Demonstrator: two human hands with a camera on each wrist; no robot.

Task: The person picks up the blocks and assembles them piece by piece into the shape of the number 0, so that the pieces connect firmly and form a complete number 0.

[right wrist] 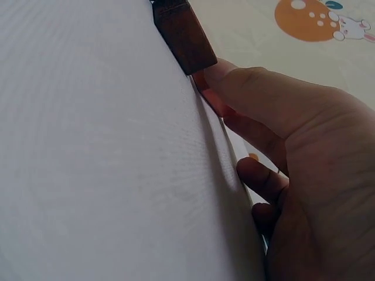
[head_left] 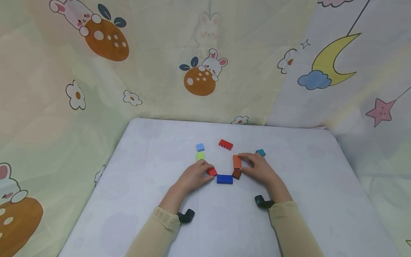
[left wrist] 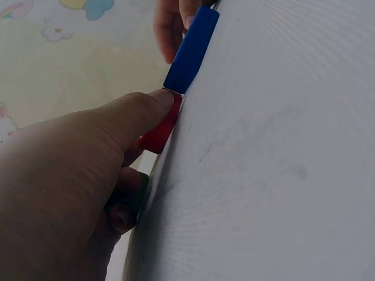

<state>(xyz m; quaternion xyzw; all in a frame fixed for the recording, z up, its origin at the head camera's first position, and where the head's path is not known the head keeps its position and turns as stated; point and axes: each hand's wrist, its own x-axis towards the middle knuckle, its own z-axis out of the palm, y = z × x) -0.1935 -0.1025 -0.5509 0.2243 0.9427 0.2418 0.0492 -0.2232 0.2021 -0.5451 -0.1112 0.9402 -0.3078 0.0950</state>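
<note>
The table (head_left: 289, 221) carried eight blocks in a loose ring near its middle. Nearest the person lay the long flat block (head_left: 224, 179). Touching its left end sat a small block (head_left: 212, 172) under the left hand (head_left: 193, 175); at its right end sat another small block (head_left: 236, 174), with an upright block (head_left: 237, 161) just behind it — both at the right hand (head_left: 258, 168). Behind the left hand lay two square blocks (head_left: 200, 156), one behind the other. At the far side lay a tilted block (head_left: 226, 144); a corner block (head_left: 260, 152) lay behind the right hand.
</note>
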